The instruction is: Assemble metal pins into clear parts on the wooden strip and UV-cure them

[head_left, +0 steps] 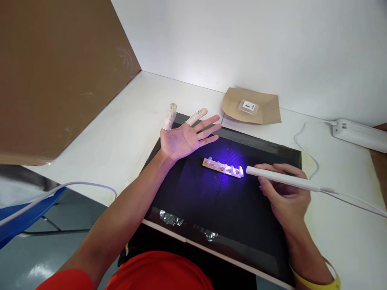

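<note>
My right hand [287, 189] is closed around a white pen-shaped UV lamp [282, 178] with a cable at its rear end. Violet light from its tip falls on a narrow tan strip [216, 166] that lies on the black mat [193, 201]. Several small, glossy, nail-like pieces [231, 169] stand in a row along that strip. To the left of it, my left hand [184, 139] is raised palm up with fingers spread, holding nothing. Pale finger cots [170, 117] cover its thumb and index finger.
A brown paper tray [267, 110] with a small labelled clear box [248, 106] stands at the back. A white power strip [359, 135] lies at right, with cables crossing the tabletop. A large brown cardboard panel [60, 80] borders the left side, and a white wall closes the back.
</note>
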Available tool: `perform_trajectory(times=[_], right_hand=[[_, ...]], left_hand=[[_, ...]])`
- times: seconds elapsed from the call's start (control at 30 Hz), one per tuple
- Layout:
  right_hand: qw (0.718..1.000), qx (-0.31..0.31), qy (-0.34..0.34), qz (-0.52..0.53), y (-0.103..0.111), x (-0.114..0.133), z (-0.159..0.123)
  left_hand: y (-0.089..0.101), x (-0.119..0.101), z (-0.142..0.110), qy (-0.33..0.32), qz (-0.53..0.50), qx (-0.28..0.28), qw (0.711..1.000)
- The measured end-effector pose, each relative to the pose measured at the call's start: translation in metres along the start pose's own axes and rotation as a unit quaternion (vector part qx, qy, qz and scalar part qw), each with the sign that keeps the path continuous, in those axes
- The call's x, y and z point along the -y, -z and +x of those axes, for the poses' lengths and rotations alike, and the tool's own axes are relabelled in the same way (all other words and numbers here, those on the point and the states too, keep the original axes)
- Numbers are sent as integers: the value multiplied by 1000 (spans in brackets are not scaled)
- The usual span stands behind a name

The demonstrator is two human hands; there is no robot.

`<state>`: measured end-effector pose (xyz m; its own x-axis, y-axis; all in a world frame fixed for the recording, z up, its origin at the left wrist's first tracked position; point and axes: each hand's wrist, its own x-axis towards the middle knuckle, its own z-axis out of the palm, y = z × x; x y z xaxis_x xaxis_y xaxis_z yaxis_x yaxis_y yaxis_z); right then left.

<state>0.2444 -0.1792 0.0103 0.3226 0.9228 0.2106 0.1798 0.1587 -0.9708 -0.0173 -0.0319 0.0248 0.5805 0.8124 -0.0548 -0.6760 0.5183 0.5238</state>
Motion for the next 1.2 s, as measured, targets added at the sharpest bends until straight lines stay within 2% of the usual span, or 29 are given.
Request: perform_trajectory(times=[0.33, 0.57, 0.77, 0.97, 1.07, 1.2], right_hand=[[999, 11, 46, 14, -2, 1, 0], [988, 125, 6, 86, -1, 11, 1], [993, 67, 56, 76, -11, 11, -2], [990, 119, 80, 21, -18, 7, -11], [991, 106, 81, 13, -15, 7, -10], [995, 61, 80, 15, 1, 8, 1]], left_hand=[[0, 1, -1, -31, 63, -12, 997], [-2, 2, -1, -57, 95, -22, 994], [-5, 1, 1, -48, 103, -45, 993], [-7, 0, 0, -40, 95, -47, 994], [-8, 1, 0, -41, 97, -55, 993], [-7, 1, 0, -34, 97, -54, 993]])
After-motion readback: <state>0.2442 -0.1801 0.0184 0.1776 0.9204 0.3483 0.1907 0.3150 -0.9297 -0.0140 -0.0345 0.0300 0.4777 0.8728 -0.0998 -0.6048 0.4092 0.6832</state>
